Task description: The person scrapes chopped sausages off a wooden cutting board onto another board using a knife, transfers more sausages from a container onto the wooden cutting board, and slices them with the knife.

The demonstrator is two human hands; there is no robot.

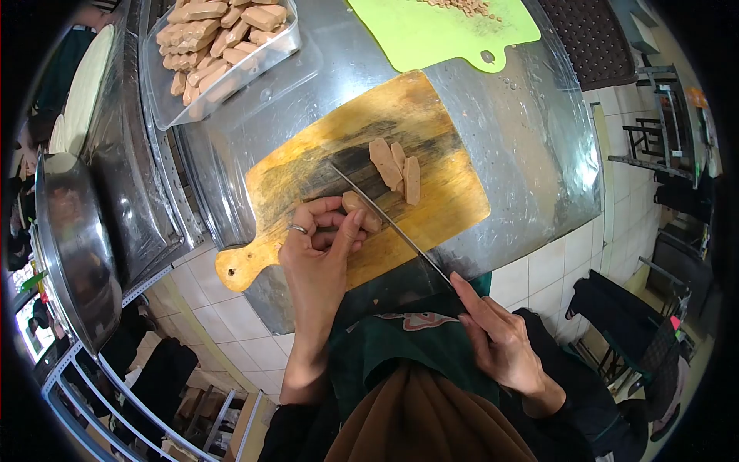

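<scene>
My left hand (327,239) is closed around a pinkish-brown sausage-like piece (353,202), pinning it on the wooden cutting board (308,165) with thumb and fingertips. In my right hand (500,335) is a knife (400,233), its handle mostly covered by my fingers. The long thin blade slants across the board, its edge right at the held piece and close to my left thumb. Several flat cut slices (395,169) lie together on the board, just beyond the blade.
A clear plastic container (262,61) heaped with similar brown pieces (219,35) stands at the back left of the metal table (531,146). Behind the wooden board lies a green cutting board (431,35) with chopped bits (466,6). A large metal bowl (77,239) is at the left.
</scene>
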